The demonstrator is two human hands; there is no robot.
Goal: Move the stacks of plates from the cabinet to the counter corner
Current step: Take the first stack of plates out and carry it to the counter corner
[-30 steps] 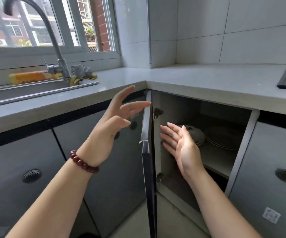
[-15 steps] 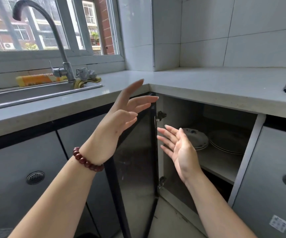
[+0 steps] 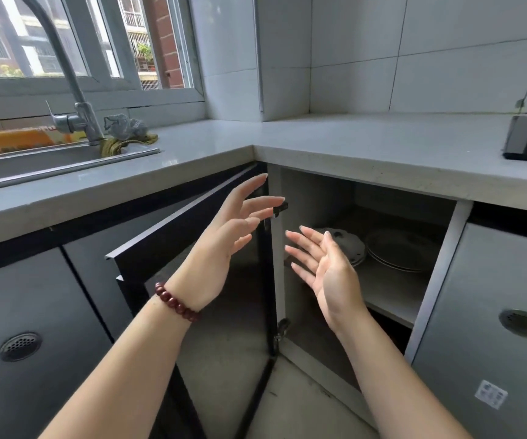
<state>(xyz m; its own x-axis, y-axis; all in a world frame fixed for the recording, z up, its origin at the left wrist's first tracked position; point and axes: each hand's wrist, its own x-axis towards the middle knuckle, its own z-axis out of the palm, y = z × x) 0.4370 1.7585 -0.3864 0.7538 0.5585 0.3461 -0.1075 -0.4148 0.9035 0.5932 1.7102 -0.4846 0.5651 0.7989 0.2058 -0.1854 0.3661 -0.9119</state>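
Both hands are spread wide and hold nothing. The left hand (image 3: 224, 236) floats in front of the dark door (image 3: 192, 280), which stands swung out. The right hand (image 3: 328, 270) is at the mouth of the cabinet (image 3: 319, 191).

Two stacks of plates sit on the shelf (image 3: 392, 293) inside: the flowery plates (image 3: 349, 245) near the shelf's front left, the plain plates (image 3: 401, 248) beside them, further right.

It seems best to slide both hands under one stack and lift it level.

The grey worktop (image 3: 335, 144) is bare at its corner, under white wall tiles. A sink (image 3: 18, 160) sits at its left edge by the window.

White tiled walls (image 3: 445, 52), daylit window (image 3: 65, 42), grey counter (image 3: 350, 144).
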